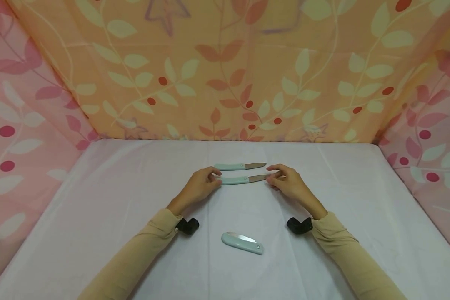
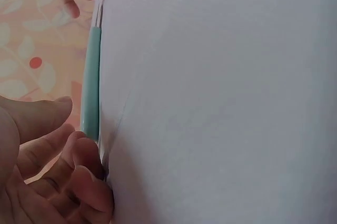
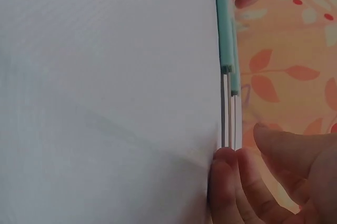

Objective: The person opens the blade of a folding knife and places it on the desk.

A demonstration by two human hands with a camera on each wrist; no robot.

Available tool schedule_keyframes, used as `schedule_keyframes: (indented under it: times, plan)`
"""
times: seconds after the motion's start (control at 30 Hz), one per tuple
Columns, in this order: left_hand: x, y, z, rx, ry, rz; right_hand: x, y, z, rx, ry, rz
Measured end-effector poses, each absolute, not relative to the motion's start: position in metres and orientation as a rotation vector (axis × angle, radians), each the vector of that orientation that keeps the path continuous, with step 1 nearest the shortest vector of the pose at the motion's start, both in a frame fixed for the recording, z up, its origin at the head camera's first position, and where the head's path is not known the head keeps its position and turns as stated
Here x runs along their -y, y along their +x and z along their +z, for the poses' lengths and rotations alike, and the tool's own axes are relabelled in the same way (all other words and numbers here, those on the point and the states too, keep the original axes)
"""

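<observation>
Two unfolded pocket knives with pale green handles lie side by side on the white cloth in the head view, blades pointing right. My left hand (image 1: pixel 201 184) is at the handle end of the nearer knife (image 1: pixel 235 180), its fingertips right at that end. At the blade's tip is my right hand (image 1: pixel 289 182), fingertips touching or overlapping it. Just beyond lies the farther knife (image 1: pixel 229 166), between the two hands' forefingers. In both wrist views the fingers are loosely bent, with a gap between thumb and fingers. The nearer handle (image 2: pixel 91 84) shows edge-on in the left wrist view.
A third pocket knife (image 1: pixel 242 243), folded, lies nearer to me, between the forearms. The white cloth (image 1: pixel 135 258) covers the table. A patterned orange curtain (image 1: pixel 225 75) rises at the back, with pink ones at the sides. A black wrist device (image 1: pixel 300 226) sits on each wrist.
</observation>
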State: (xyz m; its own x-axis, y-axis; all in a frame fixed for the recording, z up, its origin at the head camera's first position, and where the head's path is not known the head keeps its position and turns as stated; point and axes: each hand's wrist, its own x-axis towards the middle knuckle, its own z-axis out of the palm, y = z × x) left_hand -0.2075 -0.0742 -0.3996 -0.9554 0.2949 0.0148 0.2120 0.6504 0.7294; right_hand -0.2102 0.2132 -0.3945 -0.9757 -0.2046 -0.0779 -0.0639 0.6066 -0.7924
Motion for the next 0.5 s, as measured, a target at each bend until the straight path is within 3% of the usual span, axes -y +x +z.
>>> schedule_keyframes:
  times: [0.5]
  plan:
    - [0.076, -0.182, -0.389, -2.688, 0.486, 1.201, -0.219, -0.177, -0.377, -2.623, -0.395, -1.323]
